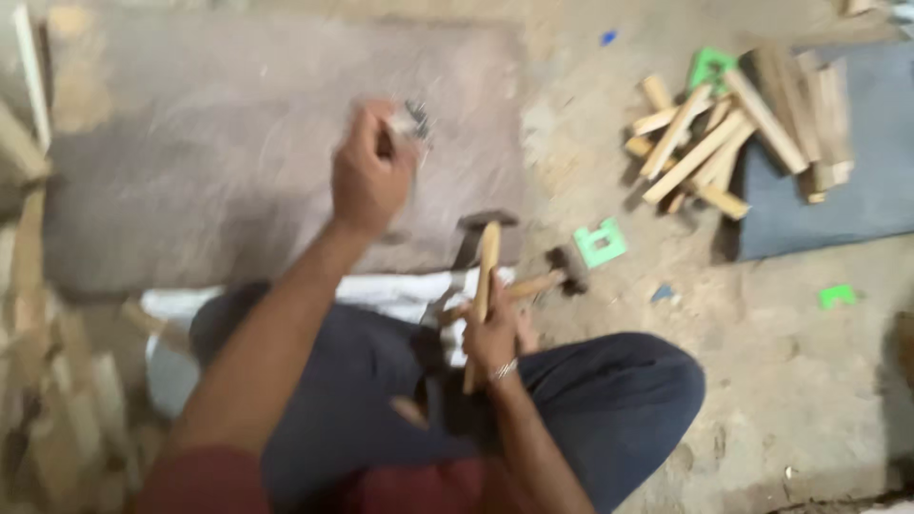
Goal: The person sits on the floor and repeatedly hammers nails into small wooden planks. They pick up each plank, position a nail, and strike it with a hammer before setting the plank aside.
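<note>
Gripping a thin wooden stick (486,286) upright above your lap, your right hand (492,335) has its fingers closed round it; your left hand (369,176) pinches small blurred metal bits (415,120) over the floor.

Motion blur smears the left hand (369,171), so the small dark thing (416,120) pinched at its fingertips cannot be identified. The wooden stick (483,295) in the right hand (492,335) is partly hidden by the fingers. Left of the left arm, a blurred wood stack (57,419) is cut off by the edge.
</note>
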